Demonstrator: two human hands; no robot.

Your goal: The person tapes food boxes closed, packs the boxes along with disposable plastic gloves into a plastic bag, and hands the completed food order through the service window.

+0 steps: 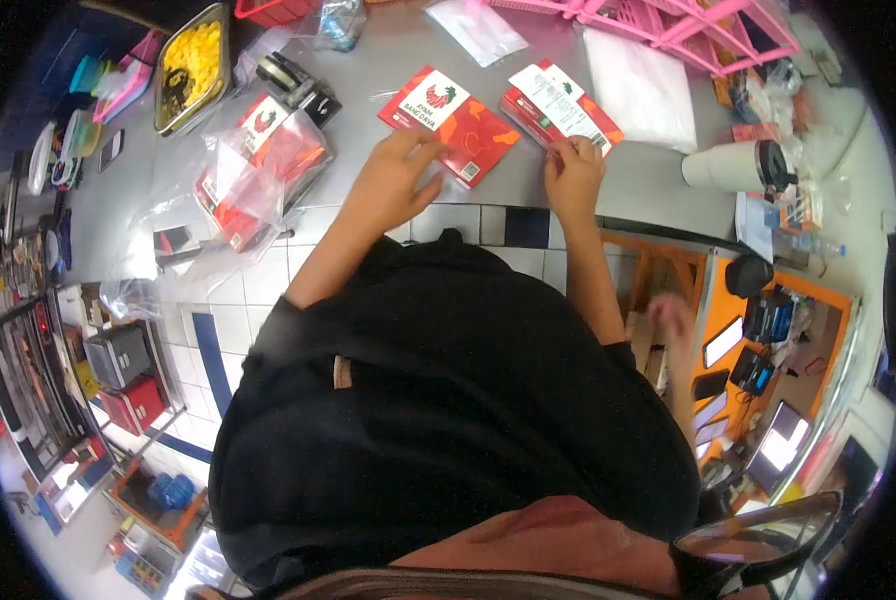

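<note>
Left box (473,132): red, orange patches, white logo panel, small code near corner; lies right of tape dispenser (298,88). Left hand (398,183) at its edge, fingers loosely spread. Right box (528,112): red, white printed label on top, farther right of tape dispenser; right hand (574,180) pinching near edge, fingers curled.

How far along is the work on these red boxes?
Apparently done: boxes at left, in or under clear plastic. In hand: the right hand touches a box bearing a printed slip, the left hand one with no slip visible. Probably left: bagging these two, as neither has plastic over it.
</note>
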